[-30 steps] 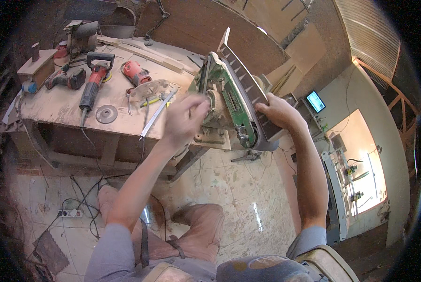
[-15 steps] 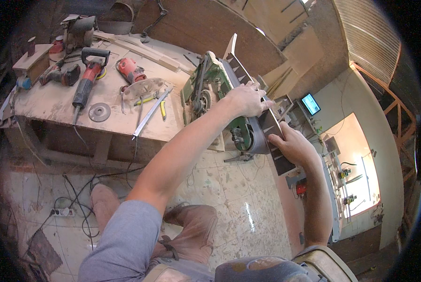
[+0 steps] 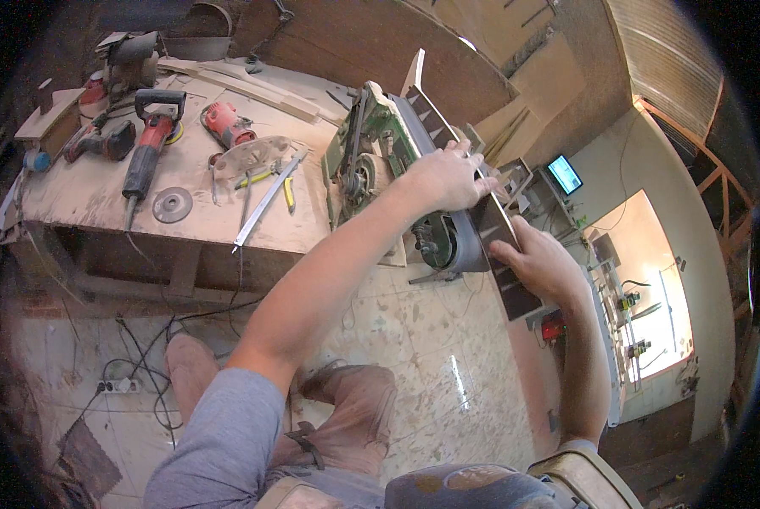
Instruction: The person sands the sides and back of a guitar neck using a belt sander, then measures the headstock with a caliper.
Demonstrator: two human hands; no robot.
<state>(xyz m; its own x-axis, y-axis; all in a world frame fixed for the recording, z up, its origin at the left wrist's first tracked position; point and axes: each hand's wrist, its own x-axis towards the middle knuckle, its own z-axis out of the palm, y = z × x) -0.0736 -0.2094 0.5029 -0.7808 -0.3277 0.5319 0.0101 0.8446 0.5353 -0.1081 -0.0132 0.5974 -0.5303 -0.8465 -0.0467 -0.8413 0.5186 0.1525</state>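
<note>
Left hand (image 3: 449, 178) has swung over from the bench and now clamps the long dark strip (image 3: 492, 222) onto the green belt sander (image 3: 397, 182) at 1 o'clock, right hand (image 3: 539, 265) gripping its near end, so sanding looks underway.

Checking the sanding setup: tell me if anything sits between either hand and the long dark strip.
Nothing visible does. The left hand and right hand both rest directly on the strip, which lies along the green belt sander.

The belt sander (image 3: 371, 161) was green, its workpiece (image 3: 482, 212) dark with pale wedge marks — the angle grinder (image 3: 146, 153) red-and-black, the counter (image 3: 100, 195) dusty tan.
</note>
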